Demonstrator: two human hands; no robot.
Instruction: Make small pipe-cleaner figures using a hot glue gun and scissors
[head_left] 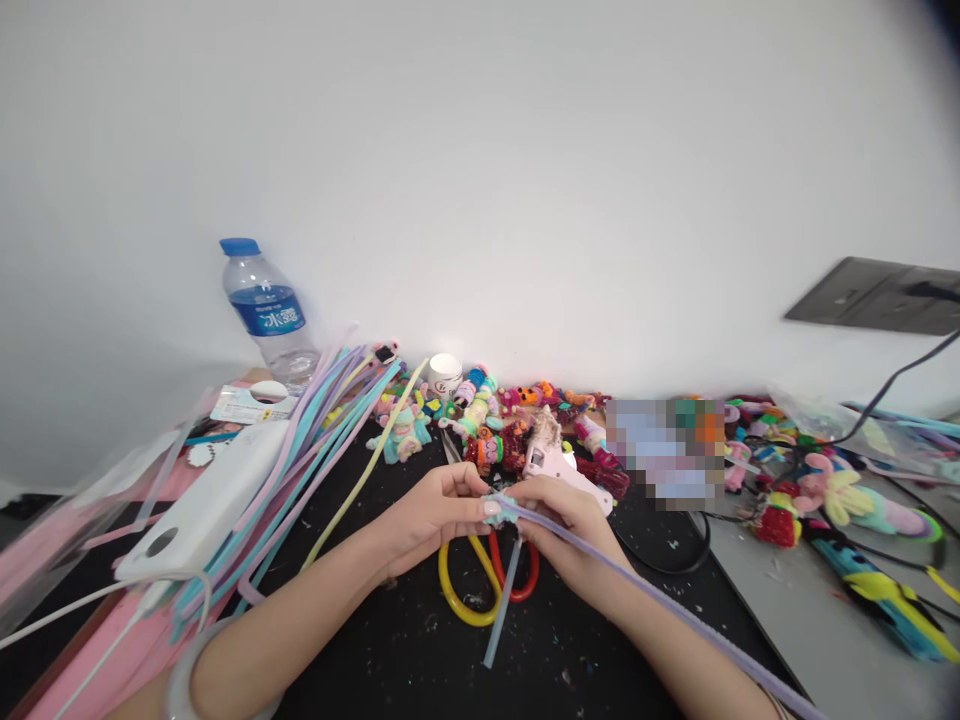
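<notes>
My left hand (435,515) and my right hand (571,530) meet over the black mat (420,650). Both pinch a small fuzzy piece (502,508) of pastel pipe cleaner between their fingertips. A long lavender pipe cleaner (675,610) trails from it along my right forearm. Under my hands lie scissors (487,580) with a yellow and a red handle, and a pale blue stick (501,605). A white glue gun (559,465) lies just beyond my right hand.
A bundle of pastel pipe cleaners (300,460) and a white power strip (210,500) lie at left. A water bottle (270,315) stands by the wall. Several small fuzzy figures (487,415) line the back; more toys (862,500) and cables at right.
</notes>
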